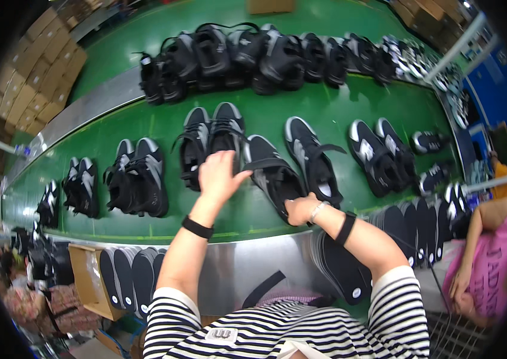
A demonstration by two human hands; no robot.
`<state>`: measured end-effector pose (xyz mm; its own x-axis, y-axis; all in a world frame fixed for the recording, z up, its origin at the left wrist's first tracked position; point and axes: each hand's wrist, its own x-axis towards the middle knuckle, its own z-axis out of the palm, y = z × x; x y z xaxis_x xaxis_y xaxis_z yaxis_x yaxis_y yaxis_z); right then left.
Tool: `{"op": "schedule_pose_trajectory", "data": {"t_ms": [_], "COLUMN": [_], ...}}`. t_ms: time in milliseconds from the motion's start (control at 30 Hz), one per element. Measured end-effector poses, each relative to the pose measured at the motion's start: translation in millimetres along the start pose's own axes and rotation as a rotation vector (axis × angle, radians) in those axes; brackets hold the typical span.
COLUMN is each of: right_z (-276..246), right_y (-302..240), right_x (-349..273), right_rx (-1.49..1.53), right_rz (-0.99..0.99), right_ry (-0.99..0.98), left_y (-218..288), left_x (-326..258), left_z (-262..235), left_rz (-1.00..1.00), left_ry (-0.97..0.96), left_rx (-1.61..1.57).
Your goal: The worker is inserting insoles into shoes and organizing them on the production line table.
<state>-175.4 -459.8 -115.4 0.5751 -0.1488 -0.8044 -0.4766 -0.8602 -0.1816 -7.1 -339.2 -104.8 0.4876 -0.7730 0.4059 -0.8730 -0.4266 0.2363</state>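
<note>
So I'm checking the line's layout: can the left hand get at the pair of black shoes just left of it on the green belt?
Probably yes: the left hand hovers open over the belt, and the pair lies nearby, with nothing between.

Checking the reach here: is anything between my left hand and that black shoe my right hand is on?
Nothing visible. The left hand hovers open just left of the black shoe, with only bare green belt between, while the right hand rests at its opening.
</note>
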Motion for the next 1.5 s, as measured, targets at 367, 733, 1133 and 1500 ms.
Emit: {"op": "schedule_pose_trajectory", "data": {"t_ms": [367,733,1133,1500], "right_z": [10,108,154,14], "right_y": [7,142,157,116], "right_x": [-17,-189,-222,-117], "right_rx": [0.212,0.289,0.353,0.987], "right_rz": [-0.145,0.457,0.525,-0.132], "right_ry": [0.361,1.05,1.095,0.491], "left_y": [-28,145,122,103], "left_x": [-2,36,39,50], "left_z": [3,43,87,105], "left_rz": [-0.141,0.111,0.213,-0.284], "left_ry": [0.054,-0.309,-0.179,-0.506], "left_rx": [0.292,-0.217,-0.394,-1.028]}}
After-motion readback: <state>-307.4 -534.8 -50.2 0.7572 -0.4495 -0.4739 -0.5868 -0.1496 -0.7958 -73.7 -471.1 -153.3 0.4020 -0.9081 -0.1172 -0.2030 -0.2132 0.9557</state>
